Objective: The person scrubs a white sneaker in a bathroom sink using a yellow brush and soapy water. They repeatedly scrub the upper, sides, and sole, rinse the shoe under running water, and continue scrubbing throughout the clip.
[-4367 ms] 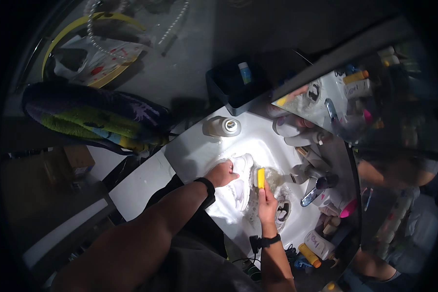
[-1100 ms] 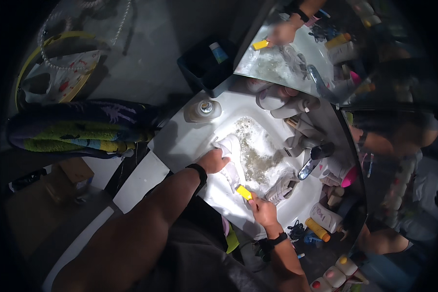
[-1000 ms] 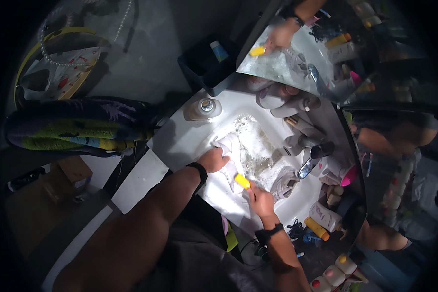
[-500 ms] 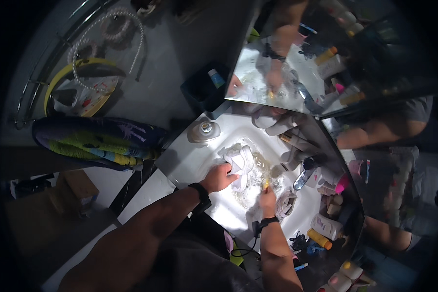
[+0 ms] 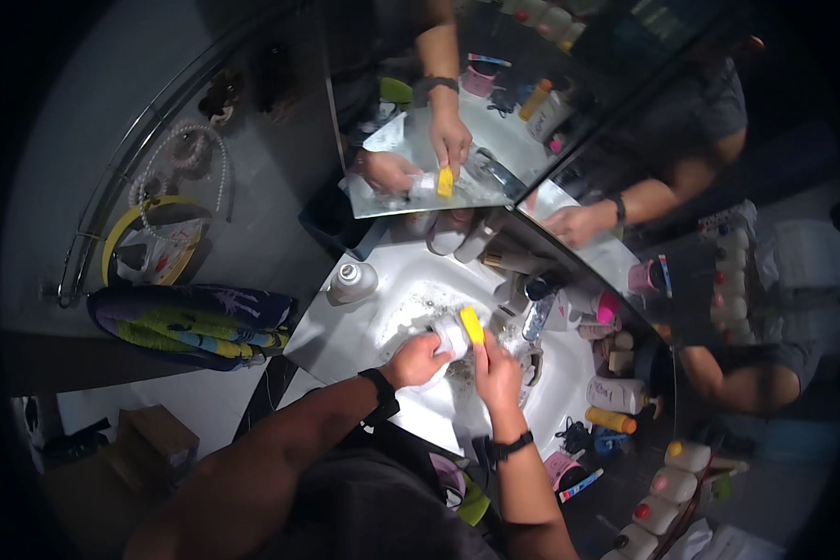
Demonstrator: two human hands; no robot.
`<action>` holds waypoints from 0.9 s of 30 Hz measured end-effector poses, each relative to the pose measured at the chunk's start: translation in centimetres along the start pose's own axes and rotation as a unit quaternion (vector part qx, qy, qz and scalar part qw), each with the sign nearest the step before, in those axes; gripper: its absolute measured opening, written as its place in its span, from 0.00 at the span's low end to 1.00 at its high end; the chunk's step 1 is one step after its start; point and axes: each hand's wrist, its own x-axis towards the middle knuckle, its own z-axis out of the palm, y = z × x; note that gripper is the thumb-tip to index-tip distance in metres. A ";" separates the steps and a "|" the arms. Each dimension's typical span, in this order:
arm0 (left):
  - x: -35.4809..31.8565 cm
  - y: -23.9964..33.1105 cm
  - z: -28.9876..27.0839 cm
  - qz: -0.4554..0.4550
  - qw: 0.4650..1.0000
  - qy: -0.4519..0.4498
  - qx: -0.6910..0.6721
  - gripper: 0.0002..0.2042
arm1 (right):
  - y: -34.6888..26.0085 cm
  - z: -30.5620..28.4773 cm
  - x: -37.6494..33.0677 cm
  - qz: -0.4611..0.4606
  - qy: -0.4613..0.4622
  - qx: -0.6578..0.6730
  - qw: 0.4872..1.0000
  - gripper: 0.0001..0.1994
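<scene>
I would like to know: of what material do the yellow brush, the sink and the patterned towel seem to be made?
Yellow brush: probably plastic, judging by its bright, even colour.
Sink: smooth, glossy white, perhaps ceramic; strong glare fits, but moulded resin is possible.
Towel: soft fabric, likely terry, with a matt, fuzzy surface.

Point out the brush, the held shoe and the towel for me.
Brush (image 5: 472,326): head view, on its yellow back.
Held shoe (image 5: 451,335): head view, on its exposed white surface.
Towel (image 5: 189,322): head view, on its bunched middle.
</scene>
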 end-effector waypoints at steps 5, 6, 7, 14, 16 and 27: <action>0.7 1.5 -1.5 0.065 0.983 -0.054 0.160 0.15 | -0.8 0.5 2.1 0.098 -0.044 -0.049 0.993 0.21; 0.7 1.4 -1.5 0.106 0.972 -0.074 0.198 0.15 | -1.0 0.2 1.4 0.129 -0.066 -0.050 0.988 0.20; 0.4 1.3 -1.4 0.127 0.953 -0.132 0.241 0.14 | -1.2 -0.1 0.3 0.162 -0.091 -0.050 0.981 0.20; -1.7 0.2 1.1 0.091 0.921 -0.225 0.305 0.13 | -0.9 -1.8 -7.9 0.211 -0.150 0.140 0.956 0.17; -1.7 0.3 1.2 0.106 0.902 -0.255 0.333 0.13 | 0.8 -2.2 -9.6 0.219 -0.162 0.075 0.959 0.18; -0.9 -0.7 2.6 0.113 0.844 -0.363 0.379 0.14 | -0.1 -2.1 -11.8 0.135 -0.102 -0.034 0.985 0.17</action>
